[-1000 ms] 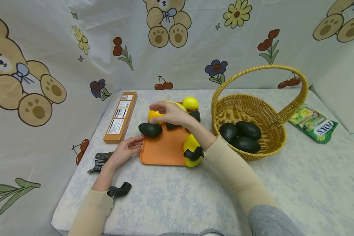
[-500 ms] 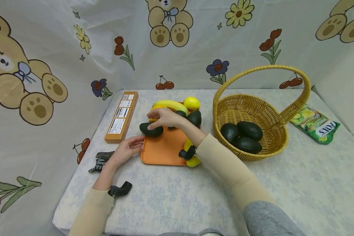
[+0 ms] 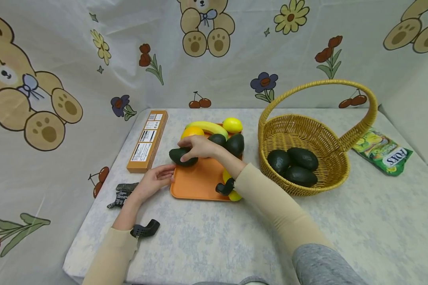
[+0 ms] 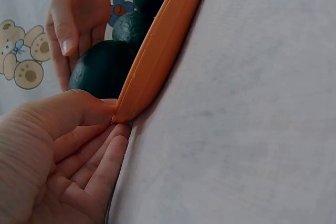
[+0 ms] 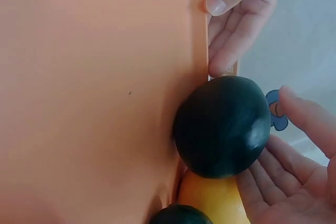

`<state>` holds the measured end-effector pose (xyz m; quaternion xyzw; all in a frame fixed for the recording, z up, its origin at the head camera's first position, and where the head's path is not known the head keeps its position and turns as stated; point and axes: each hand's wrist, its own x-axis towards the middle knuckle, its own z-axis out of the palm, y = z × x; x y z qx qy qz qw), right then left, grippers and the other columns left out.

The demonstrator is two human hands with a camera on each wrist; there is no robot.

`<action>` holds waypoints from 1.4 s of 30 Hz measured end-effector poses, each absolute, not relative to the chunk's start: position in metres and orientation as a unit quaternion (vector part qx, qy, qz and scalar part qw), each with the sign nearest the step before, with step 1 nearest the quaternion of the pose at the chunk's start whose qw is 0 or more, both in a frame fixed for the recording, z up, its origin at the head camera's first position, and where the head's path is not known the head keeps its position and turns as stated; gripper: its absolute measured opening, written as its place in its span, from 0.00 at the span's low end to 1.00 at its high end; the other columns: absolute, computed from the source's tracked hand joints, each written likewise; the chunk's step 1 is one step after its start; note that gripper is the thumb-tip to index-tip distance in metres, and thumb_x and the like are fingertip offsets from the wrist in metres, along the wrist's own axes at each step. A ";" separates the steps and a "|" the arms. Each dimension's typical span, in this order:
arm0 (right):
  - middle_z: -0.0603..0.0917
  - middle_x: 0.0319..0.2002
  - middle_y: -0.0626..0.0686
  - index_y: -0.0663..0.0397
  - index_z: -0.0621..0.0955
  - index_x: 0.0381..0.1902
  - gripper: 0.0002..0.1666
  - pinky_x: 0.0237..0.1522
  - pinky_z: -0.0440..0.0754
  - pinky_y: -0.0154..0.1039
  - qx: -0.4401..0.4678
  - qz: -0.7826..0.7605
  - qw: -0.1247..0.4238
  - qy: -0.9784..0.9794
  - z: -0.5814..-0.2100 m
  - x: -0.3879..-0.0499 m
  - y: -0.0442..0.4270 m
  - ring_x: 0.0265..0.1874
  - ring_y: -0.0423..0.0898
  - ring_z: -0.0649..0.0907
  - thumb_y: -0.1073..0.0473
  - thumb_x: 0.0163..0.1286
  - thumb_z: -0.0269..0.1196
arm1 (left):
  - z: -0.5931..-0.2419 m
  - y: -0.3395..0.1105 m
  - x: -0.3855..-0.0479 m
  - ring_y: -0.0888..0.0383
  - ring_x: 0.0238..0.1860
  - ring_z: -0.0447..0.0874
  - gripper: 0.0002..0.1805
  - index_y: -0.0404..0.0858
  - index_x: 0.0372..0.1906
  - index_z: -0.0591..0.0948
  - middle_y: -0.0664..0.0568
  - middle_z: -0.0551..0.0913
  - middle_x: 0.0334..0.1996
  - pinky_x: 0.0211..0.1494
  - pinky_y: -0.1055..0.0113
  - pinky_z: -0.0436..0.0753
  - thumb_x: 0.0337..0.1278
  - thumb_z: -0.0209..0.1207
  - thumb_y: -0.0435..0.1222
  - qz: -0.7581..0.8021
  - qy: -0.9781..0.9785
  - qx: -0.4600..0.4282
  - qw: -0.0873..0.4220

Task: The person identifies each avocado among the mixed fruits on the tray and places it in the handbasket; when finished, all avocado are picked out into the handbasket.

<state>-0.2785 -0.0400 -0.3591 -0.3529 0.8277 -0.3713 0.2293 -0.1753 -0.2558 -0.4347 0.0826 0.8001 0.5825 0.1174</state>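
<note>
An avocado [image 3: 176,155] sits at the left edge of an orange tray [image 3: 196,182]. My right hand [image 3: 199,146] reaches over it; in the right wrist view its fingers [image 5: 268,182] touch the avocado's side while the thumb stands apart. My left hand [image 3: 151,184] pinches the tray's rim, thumb above and fingers beneath, as the left wrist view shows. Behind my right hand lie an orange fruit [image 3: 192,132], a banana [image 3: 208,127], a lemon [image 3: 232,125] and two more dark avocados [image 3: 234,145]. Yellow fruit [image 3: 235,196] at the tray's right is partly hidden by my right wrist.
A wicker basket [image 3: 337,174] with a tall handle holds several avocados [image 3: 299,176] to the right. Beyond it lies a green packet [image 3: 385,152]. A long cardboard box [image 3: 148,140] and a small black packet [image 3: 121,194] lie on the left. A patterned cloth hangs behind.
My right hand has come down closer around the avocado, its thumb now in front of it. The right forearm has shifted slightly left. My left hand has stayed at the tray.
</note>
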 end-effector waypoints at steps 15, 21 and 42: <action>0.74 0.60 0.50 0.54 0.72 0.64 0.38 0.61 0.68 0.38 -0.358 -0.298 0.230 0.855 -0.366 -0.274 -0.039 0.54 0.45 0.72 0.53 0.57 0.71 | -0.432 -0.256 -0.176 0.43 0.59 0.72 0.28 0.28 0.64 0.68 0.33 0.72 0.58 0.55 0.68 0.77 0.59 0.58 0.27 0.578 0.804 0.076 0.120; 0.74 0.59 0.50 0.52 0.73 0.63 0.38 0.59 0.70 0.38 -0.344 -0.297 0.233 0.860 -0.368 -0.275 -0.037 0.53 0.45 0.72 0.52 0.56 0.72 | -0.432 -0.256 -0.177 0.44 0.59 0.72 0.28 0.28 0.65 0.67 0.34 0.72 0.59 0.55 0.68 0.77 0.59 0.58 0.27 0.575 0.806 0.072 0.124; 0.73 0.60 0.47 0.47 0.71 0.65 0.36 0.51 0.74 0.34 -0.353 -0.363 0.224 0.833 -0.336 -0.268 -0.024 0.50 0.42 0.73 0.54 0.58 0.69 | -0.431 -0.255 -0.175 0.42 0.59 0.72 0.27 0.27 0.64 0.68 0.33 0.71 0.58 0.55 0.67 0.77 0.59 0.59 0.27 0.576 0.804 0.090 0.118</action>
